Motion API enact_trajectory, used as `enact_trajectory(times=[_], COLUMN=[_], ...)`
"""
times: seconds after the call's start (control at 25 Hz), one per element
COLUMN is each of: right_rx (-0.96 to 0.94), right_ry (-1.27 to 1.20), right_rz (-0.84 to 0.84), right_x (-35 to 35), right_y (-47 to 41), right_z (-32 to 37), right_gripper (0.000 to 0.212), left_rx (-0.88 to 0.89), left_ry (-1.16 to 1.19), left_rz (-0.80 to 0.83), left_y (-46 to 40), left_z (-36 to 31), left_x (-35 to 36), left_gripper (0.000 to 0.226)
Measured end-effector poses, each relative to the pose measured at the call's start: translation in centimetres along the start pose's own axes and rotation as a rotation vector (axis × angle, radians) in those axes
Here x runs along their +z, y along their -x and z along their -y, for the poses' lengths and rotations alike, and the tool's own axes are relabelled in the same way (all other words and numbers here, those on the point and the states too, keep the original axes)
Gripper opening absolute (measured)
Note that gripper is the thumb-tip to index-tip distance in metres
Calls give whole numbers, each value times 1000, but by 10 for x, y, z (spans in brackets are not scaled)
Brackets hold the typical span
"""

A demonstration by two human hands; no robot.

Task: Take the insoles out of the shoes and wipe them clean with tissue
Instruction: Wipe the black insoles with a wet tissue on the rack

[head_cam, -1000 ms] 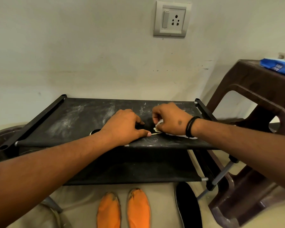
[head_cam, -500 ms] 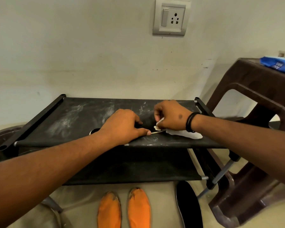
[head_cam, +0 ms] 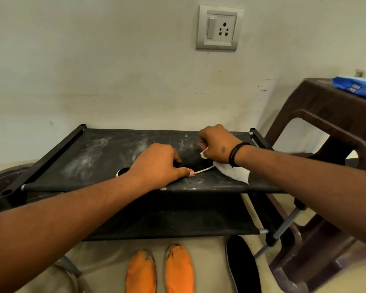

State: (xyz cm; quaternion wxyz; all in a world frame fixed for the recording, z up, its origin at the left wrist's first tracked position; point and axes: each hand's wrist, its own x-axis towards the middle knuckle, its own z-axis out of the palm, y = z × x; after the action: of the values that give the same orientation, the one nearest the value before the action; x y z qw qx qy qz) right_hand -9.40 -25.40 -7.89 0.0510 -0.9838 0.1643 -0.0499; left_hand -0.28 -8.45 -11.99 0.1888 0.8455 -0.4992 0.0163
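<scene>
Floor, nearest: two orange insoles (head_cam: 160, 269) and one black insole (head_cam: 242, 265) lay flat side by side before the rack, apparently set out of the way. Shelf (head_cam: 97, 157), farther: the left hand (head_cam: 156, 167) pressed a dark insole (head_cam: 195, 164) flat, steadying it, its grip not curled round it; the right hand (head_cam: 217, 145) kept a clenched grip on the white tissue (head_cam: 232, 173), placed for wiping.
</scene>
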Motion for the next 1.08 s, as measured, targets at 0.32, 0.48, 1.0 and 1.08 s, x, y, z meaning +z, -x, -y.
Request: enact_trajectory(times=[0.32,0.48,1.0,1.08], right_rx=[-124,38,-198,-200], right_ry=[-184,205,2,-151], right_rz=[97,-56,30,40], right_x=[4,0,9,12], right_y=[8,-8,-7,-11], right_z=[27,0,34,39], right_gripper=[15,13,14,16], left_rx=[-99,-96,-66,-55], left_ry=[-26,-32,-20,-20], left_rz=[2,-18,-15,-14], left_y=[3,5,5,4], left_z=[-5,-6,-6,-6], left_x=[-4,-4,-5,-6], left_gripper=[64,70,66,63])
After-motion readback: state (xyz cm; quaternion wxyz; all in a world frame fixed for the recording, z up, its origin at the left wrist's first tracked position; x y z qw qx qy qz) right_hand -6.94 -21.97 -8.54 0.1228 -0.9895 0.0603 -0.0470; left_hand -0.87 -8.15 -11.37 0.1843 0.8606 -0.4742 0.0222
